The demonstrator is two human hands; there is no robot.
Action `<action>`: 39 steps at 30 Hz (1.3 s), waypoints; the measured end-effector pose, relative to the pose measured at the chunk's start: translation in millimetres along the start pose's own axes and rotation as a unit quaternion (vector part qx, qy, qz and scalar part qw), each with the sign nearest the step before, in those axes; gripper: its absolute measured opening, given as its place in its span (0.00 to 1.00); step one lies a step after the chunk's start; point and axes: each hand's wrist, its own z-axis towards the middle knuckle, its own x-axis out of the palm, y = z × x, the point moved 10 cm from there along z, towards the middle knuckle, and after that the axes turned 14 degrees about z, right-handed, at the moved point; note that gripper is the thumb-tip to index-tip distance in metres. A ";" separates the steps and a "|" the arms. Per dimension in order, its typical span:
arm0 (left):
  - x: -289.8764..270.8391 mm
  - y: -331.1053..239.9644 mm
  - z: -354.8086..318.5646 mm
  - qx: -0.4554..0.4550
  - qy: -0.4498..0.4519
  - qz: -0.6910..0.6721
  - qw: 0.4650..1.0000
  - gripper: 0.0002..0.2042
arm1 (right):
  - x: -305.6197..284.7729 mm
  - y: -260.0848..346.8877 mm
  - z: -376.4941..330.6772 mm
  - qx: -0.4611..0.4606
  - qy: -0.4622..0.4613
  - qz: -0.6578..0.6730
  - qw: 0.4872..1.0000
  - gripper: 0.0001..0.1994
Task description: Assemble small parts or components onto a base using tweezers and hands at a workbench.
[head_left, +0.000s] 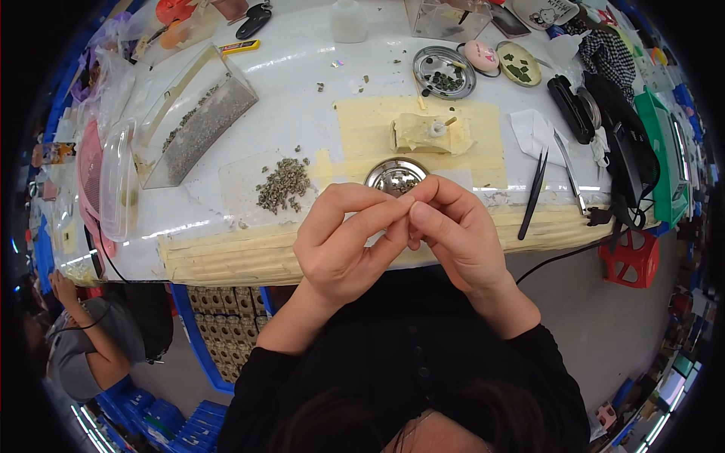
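My left hand (351, 238) and my right hand (458, 232) meet fingertip to fingertip over the table's near edge. Both pinch at the same spot, and whatever sits between the fingertips is too small or hidden to name. Just beyond them is a round metal dish (394, 167) with small pieces in it, partly covered by my fingers. To the left of my hands lies a loose pile of small grey-green parts (284, 184). Behind the dish stands a tape-wrapped block (423, 134) with a small white piece and a short stick on top.
Black tweezers (534, 195) and a silver tool (571, 174) lie right. A clear bin (198, 124) of small parts stands left. Farther back are a metal dish of dark pieces (444, 72) and a round tray (518, 63). Another person's arm (98, 340) shows at lower left.
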 end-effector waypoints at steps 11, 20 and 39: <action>-5.6 2.2 -1.8 -0.028 -0.014 0.057 0.998 0.13 | 48.8 58.3 -32.3 -0.411 0.000 -0.463 0.786 0.07; -3.5 -0.7 -1.5 -0.006 -0.009 0.052 0.999 0.13 | 10.1 37.3 -7.0 -0.222 -0.015 -0.244 0.944 0.05; -1.0 -11.4 2.3 0.078 0.015 0.115 0.990 0.13 | 44.8 59.5 -31.3 -0.422 0.020 -0.466 0.777 0.09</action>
